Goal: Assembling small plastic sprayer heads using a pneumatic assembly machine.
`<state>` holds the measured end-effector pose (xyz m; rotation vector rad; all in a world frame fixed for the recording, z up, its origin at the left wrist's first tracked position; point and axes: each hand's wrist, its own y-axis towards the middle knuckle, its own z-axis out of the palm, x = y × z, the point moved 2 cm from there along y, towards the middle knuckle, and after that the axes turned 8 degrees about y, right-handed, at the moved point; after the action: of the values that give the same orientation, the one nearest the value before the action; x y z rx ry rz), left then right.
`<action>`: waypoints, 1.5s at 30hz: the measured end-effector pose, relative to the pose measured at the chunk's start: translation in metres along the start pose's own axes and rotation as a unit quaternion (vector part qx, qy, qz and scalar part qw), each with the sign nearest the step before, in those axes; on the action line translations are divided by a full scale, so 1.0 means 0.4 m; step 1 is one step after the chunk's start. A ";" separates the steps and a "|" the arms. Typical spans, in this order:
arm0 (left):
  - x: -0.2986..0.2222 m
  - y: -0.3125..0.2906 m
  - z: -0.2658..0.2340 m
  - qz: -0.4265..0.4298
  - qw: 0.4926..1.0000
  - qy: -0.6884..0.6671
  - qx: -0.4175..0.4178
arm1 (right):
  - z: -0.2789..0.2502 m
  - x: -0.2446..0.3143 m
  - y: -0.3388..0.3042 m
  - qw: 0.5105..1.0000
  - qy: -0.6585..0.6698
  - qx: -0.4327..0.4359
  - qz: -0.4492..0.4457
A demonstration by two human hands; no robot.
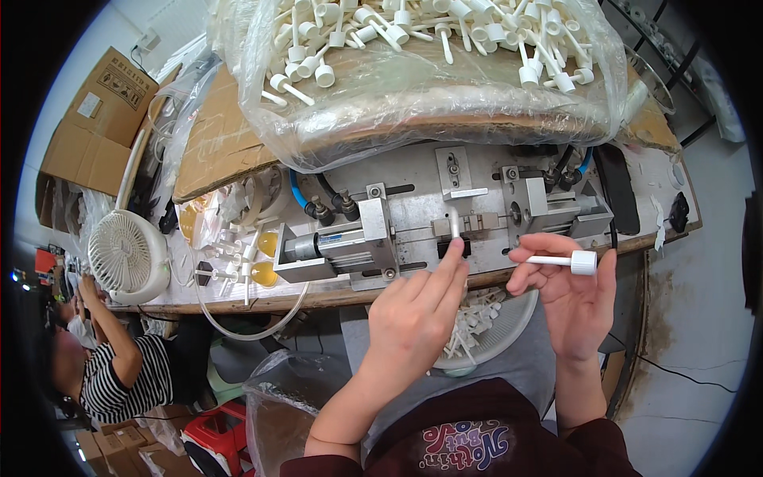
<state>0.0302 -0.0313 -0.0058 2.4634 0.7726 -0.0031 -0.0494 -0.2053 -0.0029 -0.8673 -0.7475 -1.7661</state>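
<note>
My left hand reaches over the bench edge, index finger stretched out. Its tip touches a short white stem at the small metal holder in the middle of the bench fixture; the thumb is hidden. My right hand is raised just right of the holder, fingers curled round a white capped applicator. Its ridged cap points right and its thin stem left. Two metal air cylinders, one on the left and one on the right, flank the holder.
A plastic-lined cardboard tray heaped with white capped applicators stands behind the fixture. Below my hands sits a white basket of white pieces. A white fan and loose white parts lie left. Another person works at far left.
</note>
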 end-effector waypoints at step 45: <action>-0.096 -0.137 0.114 0.093 0.948 -0.279 0.122 | 0.168 0.043 0.139 0.694 -0.650 0.263 -0.165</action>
<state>-0.0239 -0.0373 -0.0661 2.5563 0.3034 -0.7329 0.0132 -0.1777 0.0537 -1.5816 -2.3029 -0.8007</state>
